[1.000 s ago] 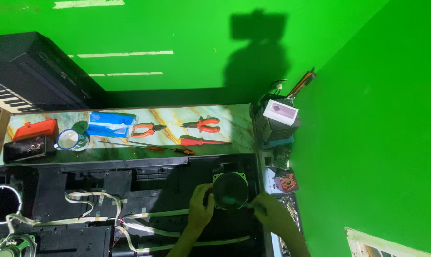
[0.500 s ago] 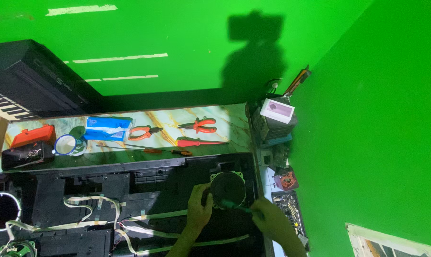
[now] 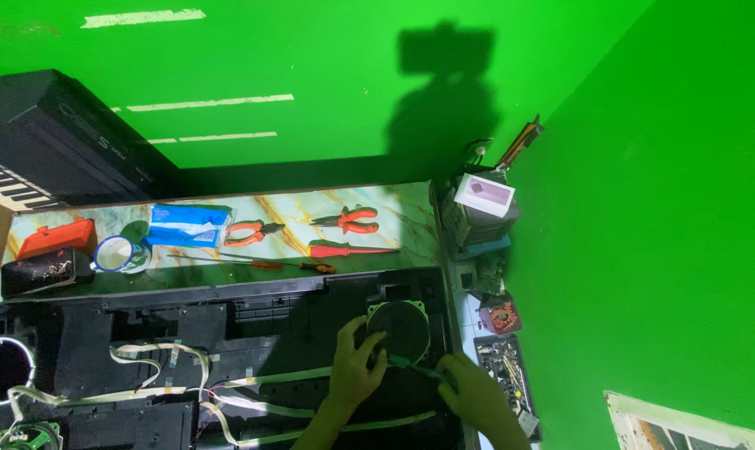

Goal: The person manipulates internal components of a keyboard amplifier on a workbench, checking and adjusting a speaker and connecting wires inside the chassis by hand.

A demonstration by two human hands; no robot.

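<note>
I'm steadying the round speaker (image 3: 401, 329) in the open black keyboard chassis (image 3: 185, 333), driving a screw at its lower rim.

My left hand (image 3: 356, 367) rests curled on the speaker's edge; my right hand (image 3: 469, 392) grips a green-handled screwdriver (image 3: 415, 367). The tip could slip and gouge the cone or nick the ribbon cables (image 3: 252, 383). On the marble shelf (image 3: 411, 212): two orange pliers (image 3: 348, 220), one red screwdriver (image 3: 344, 248).

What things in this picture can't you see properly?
- Head view: the tool tip is too small and dark to tell where it meets the round black speaker.
- Left hand covers part of the speaker's rim.
- Right hand hides the tool's handle, and the bottom edge cuts off its wrist.
- The white ring is cut by the left edge.
- The circuit parts at the right are too small to identify.
</note>
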